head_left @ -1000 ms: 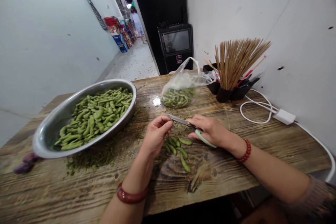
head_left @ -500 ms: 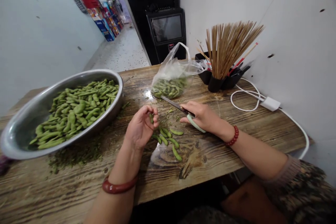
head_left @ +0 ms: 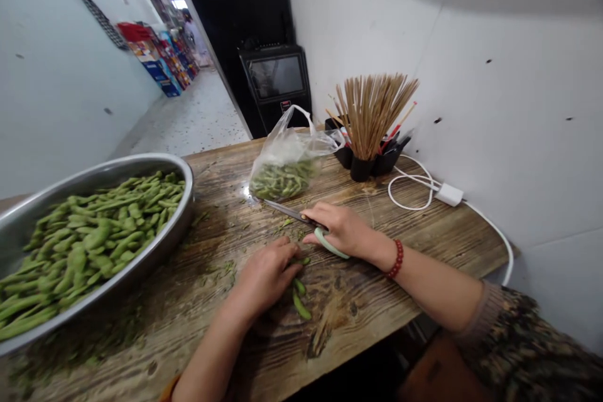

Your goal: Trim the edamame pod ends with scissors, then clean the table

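Observation:
My left hand [head_left: 268, 273] is palm down on the table, its fingers curled over several green edamame pods [head_left: 300, 304]. Part of that small pile is hidden beneath it, while a few pods show beside the fingertips. In my right hand [head_left: 342, 229] is a pair of scissors [head_left: 287, 211] with pale green handles, the blades together and pointing left toward the plastic bag [head_left: 285, 154]. Pods fill the lower part of this clear bag. On the left, a large metal basin [head_left: 187, 185] holds a heap of edamame pods [head_left: 101, 232].
Green trimmings [head_left: 94, 333] litter the wooden table [head_left: 348, 333]. At the back right, a black holder [head_left: 362, 169] carries thin wooden skewers [head_left: 377, 113] and pens. A white cable with an adapter [head_left: 449, 195] lies along the right wall. A black cabinet [head_left: 276, 78] stands behind the table.
My left hand has turned from palm up to palm down and lowered onto the pods on the table. My right hand still holds the scissors. The view has shifted to the right.

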The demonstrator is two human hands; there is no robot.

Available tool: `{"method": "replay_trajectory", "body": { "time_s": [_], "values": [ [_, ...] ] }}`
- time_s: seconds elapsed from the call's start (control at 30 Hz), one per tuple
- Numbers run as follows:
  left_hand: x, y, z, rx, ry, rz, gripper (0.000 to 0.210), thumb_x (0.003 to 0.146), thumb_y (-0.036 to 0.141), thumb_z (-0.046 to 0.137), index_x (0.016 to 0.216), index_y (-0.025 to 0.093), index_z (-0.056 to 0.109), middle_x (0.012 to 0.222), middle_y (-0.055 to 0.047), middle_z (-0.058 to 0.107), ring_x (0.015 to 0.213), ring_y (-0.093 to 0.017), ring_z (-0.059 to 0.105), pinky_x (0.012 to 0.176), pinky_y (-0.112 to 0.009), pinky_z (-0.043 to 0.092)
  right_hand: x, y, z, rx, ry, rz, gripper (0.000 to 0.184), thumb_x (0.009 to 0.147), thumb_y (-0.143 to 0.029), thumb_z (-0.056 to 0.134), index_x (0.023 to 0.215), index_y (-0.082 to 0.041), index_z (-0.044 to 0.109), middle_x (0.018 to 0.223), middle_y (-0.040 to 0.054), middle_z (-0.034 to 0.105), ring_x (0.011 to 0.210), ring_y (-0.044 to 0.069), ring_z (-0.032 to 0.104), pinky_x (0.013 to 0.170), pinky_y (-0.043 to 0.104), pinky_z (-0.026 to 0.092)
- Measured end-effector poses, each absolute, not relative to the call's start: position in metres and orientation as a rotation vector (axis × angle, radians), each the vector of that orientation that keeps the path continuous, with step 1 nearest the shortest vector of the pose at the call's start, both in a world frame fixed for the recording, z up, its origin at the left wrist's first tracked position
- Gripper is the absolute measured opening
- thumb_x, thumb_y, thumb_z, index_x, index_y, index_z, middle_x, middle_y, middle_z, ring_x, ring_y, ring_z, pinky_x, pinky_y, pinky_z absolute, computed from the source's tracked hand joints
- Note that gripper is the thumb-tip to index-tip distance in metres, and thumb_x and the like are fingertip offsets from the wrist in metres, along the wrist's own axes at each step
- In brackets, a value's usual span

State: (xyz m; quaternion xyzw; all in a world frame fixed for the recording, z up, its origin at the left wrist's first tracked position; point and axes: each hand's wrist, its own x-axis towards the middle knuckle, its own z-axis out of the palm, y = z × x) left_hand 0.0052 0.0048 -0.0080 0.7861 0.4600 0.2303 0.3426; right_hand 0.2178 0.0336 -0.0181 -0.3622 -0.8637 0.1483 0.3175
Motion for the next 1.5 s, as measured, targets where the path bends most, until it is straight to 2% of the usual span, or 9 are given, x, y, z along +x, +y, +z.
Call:
{"method": "replay_trajectory", "body": {
  "time_s": [0.17,0.3,0.43,0.57,0.83,1.07,1.27,1.5],
  "values": [
    [0.007,0.008,-0.001,1.757,1.254,0.844,0.006,0.074,0.025,0.066,0.069,0.020,0.064,0.061,0.001,0.053,0.058,-0.013,0.045,0.055,-0.023,0.033,0.218,0.035,-0.017,-0.950,-2.249,0.399,0.041,0.084,-0.038,0.065,0.117,-0.015,0.056,0.099,0.0100,0.062,0.088,0.020,0.061,0.076,0.030,0.049],
    [0.003,0.007,0.010,1.120,1.165,1.023,0.014,0.075,0.030,0.065,0.074,0.018,0.058,0.056,0.005,0.044,0.045,-0.007,0.033,0.044,-0.019,0.024,0.218,0.035,-0.018,-0.930,-2.209,0.393,0.040,0.083,-0.036,0.067,0.115,-0.014,0.058,0.097,0.0100,0.063,0.087,0.021,0.061,0.076,0.031,0.049],
    [-0.002,0.007,0.014,0.813,0.971,1.107,0.015,0.071,0.026,0.067,0.074,0.016,0.055,0.067,0.003,0.052,0.044,-0.003,0.034,0.040,-0.017,0.022,0.217,0.034,-0.020,-0.908,-2.189,0.428,0.041,0.084,-0.037,0.066,0.116,-0.014,0.058,0.093,0.0094,0.063,0.083,0.020,0.060,0.075,0.032,0.049],
    [-0.003,0.007,0.013,0.819,0.899,1.100,0.014,0.073,0.025,0.066,0.077,0.014,0.057,0.079,-0.002,0.060,0.047,-0.003,0.040,0.039,-0.016,0.026,0.217,0.033,-0.020,-0.872,-2.190,0.462,0.044,0.082,-0.039,0.067,0.117,-0.014,0.058,0.092,0.0090,0.062,0.082,0.020,0.060,0.073,0.031,0.048],
    [-0.002,0.005,0.013,0.900,0.988,1.139,0.022,0.074,0.031,0.071,0.088,0.014,0.066,0.074,-0.001,0.061,0.049,-0.004,0.044,0.040,-0.015,0.029,0.217,0.031,-0.017,-0.796,-2.236,0.553,0.051,0.079,-0.044,0.070,0.118,-0.015,0.057,0.094,0.0080,0.059,0.082,0.019,0.056,0.074,0.031,0.048],
    [0.001,0.004,0.012,0.972,0.996,1.132,0.029,0.070,0.030,0.075,0.094,0.015,0.071,0.080,-0.004,0.063,0.059,-0.008,0.051,0.050,-0.019,0.041,0.218,0.029,-0.014,-0.773,-2.292,0.609,0.054,0.079,-0.042,0.070,0.124,-0.016,0.054,0.096,0.0076,0.057,0.081,0.018,0.054,0.074,0.030,0.047],
    [-0.004,0.009,0.004,1.018,1.126,1.168,0.024,0.067,0.029,0.077,0.087,0.016,0.074,0.060,0.002,0.055,0.048,-0.004,0.038,0.043,-0.016,0.025,0.218,0.029,-0.012,-0.798,-2.332,0.584,0.050,0.078,-0.037,0.072,0.121,-0.016,0.057,0.094,0.0067,0.058,0.080,0.018,0.054,0.071,0.029,0.045],
    [-0.006,0.008,0.004,1.262,1.234,1.127,0.020,0.073,0.031,0.071,0.087,0.018,0.075,0.061,0.002,0.054,0.051,-0.006,0.034,0.046,-0.019,0.025,0.219,0.030,-0.013,-0.782,-2.338,0.580,0.048,0.080,-0.038,0.070,0.121,-0.016,0.057,0.091,0.0065,0.059,0.076,0.017,0.055,0.068,0.027,0.044]
  ]
}}
